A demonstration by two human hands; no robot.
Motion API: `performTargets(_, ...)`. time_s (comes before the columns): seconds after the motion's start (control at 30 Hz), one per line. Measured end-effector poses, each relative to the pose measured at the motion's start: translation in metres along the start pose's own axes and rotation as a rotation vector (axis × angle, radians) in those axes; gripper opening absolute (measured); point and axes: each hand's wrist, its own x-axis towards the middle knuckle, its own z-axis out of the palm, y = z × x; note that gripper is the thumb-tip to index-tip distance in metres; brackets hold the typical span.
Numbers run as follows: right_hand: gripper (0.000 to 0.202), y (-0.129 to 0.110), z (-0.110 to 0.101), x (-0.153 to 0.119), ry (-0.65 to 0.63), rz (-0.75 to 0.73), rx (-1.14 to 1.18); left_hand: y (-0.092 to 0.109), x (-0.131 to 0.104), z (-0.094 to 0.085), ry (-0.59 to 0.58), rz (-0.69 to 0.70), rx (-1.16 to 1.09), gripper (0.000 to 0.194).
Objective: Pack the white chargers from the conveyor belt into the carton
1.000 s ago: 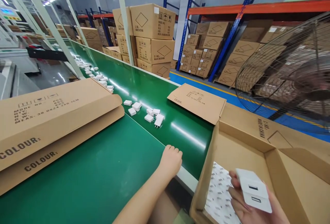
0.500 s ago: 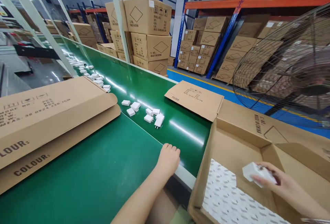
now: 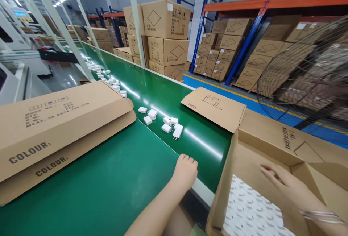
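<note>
My left hand (image 3: 185, 172) is curled into a fist at the near rail of the green conveyor belt (image 3: 201, 170). Whatever its fingers may hold is hidden. Over the inside of an open cardboard box (image 3: 255, 149), my right hand (image 3: 284, 183) has its fingers stretched out, with no charger visible in them. Below and left of it, white plug chargers (image 3: 251, 208) stand packed in tight rows, prongs upward. A small loose group of white chargers (image 3: 178, 131) lies on the belt beyond my left hand, prongs showing on some.
Folded cartons (image 3: 65, 120) lie on the green tabletop (image 3: 108, 178) at left. A box flap (image 3: 214, 107) overhangs the belt. More chargers (image 3: 115, 87) lie farther up the line. Stacked cartons (image 3: 165, 29), racking (image 3: 244, 47) and a large fan (image 3: 312, 80) stand beyond.
The white chargers held in my right hand are out of its fingers, which have straightened. My left hand remains at the rail. The whole view has shifted slightly left.
</note>
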Motion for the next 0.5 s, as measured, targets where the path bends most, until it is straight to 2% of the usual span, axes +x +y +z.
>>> performTargets(0.1, 0.039, -0.059, 0.008, 0.038, 0.093, -0.396, -0.239, 0.001, 0.0, 0.002, -0.001, -0.006, -0.005, 0.012)
performTargets(0.2, 0.032, -0.138, 0.036, 0.069, 0.085, -0.786, -0.515, 0.0, 0.001, 0.006, 0.012, -0.004, -0.009, 0.011)
performTargets(0.27, 0.034, -0.185, 0.063, 0.085, 0.042, -0.914, -0.554, 0.0, 0.003, 0.009, 0.018, -0.01, -0.004, 0.009)
performTargets(0.33, 0.032, -0.221, 0.09, 0.098, 0.003, -1.0, -0.56, 0.0, 0.004, 0.011, 0.005, -0.019, 0.005, 0.009)
performTargets(0.43, 0.027, -0.25, 0.121, 0.111, -0.056, -1.065, -0.559, 0.001, 0.006, 0.01, -0.023, -0.02, 0.007, 0.012)
performTargets(0.5, 0.023, -0.257, 0.13, 0.116, -0.1, -1.058, -0.556, 0.002, 0.007, 0.008, -0.036, -0.021, 0.005, 0.014)
